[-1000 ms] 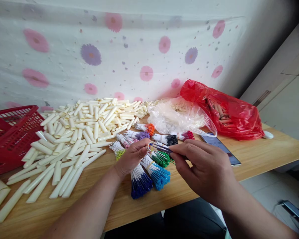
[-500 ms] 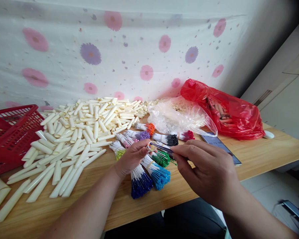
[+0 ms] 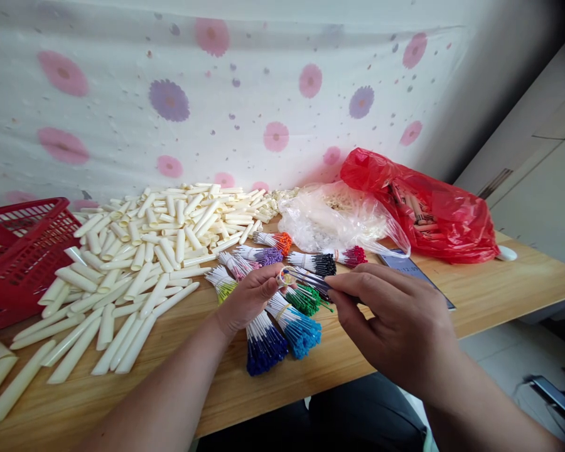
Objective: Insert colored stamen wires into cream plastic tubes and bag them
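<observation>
My left hand (image 3: 248, 299) and my right hand (image 3: 395, 320) meet above the wooden table (image 3: 499, 282), both pinched on a small bundle of thin sticks with a rubber band (image 3: 289, 276) looped at its end. Below the hands lie several bundles of colour-tipped sticks: dark blue (image 3: 263, 348), light blue (image 3: 296, 326), green (image 3: 306, 299), black (image 3: 316, 262), purple (image 3: 262, 254), orange (image 3: 275, 240) and dark red (image 3: 349, 255).
A large heap of cream tubes (image 3: 155, 245) covers the table's left half. A red basket (image 3: 14, 251) stands at the far left. A clear plastic bag (image 3: 334, 220) and a red plastic bag (image 3: 424, 210) lie at the back right, a phone (image 3: 412, 270) beside them.
My hands have stayed nearly in place; the rubber band loop between my fingers has shifted slightly as I work it at the bundle's end.
</observation>
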`<action>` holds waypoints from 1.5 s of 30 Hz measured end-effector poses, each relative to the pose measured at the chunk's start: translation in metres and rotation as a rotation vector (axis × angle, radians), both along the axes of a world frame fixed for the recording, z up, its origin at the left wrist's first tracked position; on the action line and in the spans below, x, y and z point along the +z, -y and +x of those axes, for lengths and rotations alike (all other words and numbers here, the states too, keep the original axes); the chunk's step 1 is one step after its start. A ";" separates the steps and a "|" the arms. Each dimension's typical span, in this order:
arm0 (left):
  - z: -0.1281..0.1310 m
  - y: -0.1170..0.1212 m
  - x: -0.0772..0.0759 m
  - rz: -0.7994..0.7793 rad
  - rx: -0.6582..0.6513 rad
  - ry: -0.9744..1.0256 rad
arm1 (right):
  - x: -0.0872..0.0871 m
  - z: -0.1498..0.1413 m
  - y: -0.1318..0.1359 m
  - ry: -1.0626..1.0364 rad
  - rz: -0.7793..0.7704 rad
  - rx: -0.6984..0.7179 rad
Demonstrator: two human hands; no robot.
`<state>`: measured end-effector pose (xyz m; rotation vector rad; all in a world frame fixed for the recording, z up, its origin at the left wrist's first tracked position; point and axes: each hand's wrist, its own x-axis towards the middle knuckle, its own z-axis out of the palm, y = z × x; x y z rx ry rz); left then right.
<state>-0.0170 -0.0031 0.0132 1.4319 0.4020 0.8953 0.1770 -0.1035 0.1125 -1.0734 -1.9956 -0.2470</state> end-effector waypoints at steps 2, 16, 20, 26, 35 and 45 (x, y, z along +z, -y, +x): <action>-0.001 -0.001 -0.001 0.023 -0.008 -0.011 | 0.001 0.000 0.000 0.010 0.003 0.005; 0.000 -0.001 0.004 0.120 0.061 -0.153 | 0.002 0.000 0.003 0.051 -0.029 -0.008; 0.000 0.000 0.004 0.134 0.067 -0.158 | 0.003 0.000 0.004 0.087 -0.030 -0.023; 0.000 -0.001 0.006 0.164 0.042 -0.156 | 0.003 0.001 0.003 0.081 -0.028 -0.011; 0.000 0.000 0.009 0.202 0.101 -0.167 | 0.001 -0.003 0.000 0.065 -0.008 -0.007; 0.002 0.001 0.009 0.152 0.104 -0.177 | 0.005 0.001 0.003 0.077 -0.023 -0.005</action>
